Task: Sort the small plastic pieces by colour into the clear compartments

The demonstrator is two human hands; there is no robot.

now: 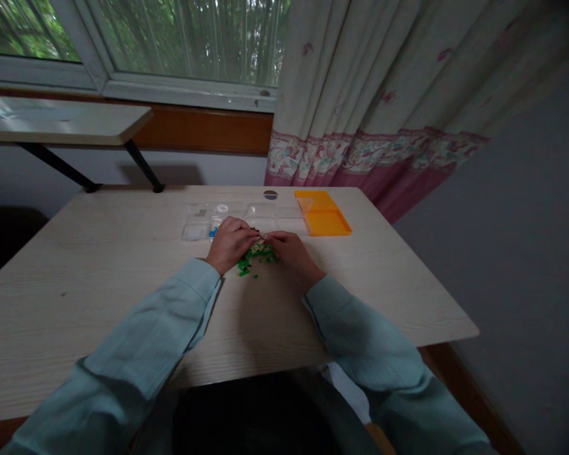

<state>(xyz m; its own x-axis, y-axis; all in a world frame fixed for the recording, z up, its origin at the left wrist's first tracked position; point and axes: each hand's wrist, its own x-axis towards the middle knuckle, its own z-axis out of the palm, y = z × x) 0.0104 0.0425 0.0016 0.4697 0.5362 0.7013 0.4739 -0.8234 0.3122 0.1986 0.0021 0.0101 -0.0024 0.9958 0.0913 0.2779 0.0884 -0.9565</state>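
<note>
My left hand [232,244] and my right hand [291,251] meet over a small pile of green and yellowish building bricks [260,253] on the table. The fingers of both hands are closed, thumb and fingertips together. Something small and dark reddish shows between the fingertips, too small to name. Just behind my hands lies a clear plastic compartment tray [291,212]. Some blue pieces [213,231] sit in one of its compartments, beside my left hand. A few loose green bricks [243,272] lie at the near side of the pile.
An orange tray [329,215] stands at the back right, touching the clear tray's right end. A round cable hole [270,194] is set near the table's back edge. A raised shelf [66,123] on black legs stands at the back left. A curtain [360,95] hangs behind the table [384,291].
</note>
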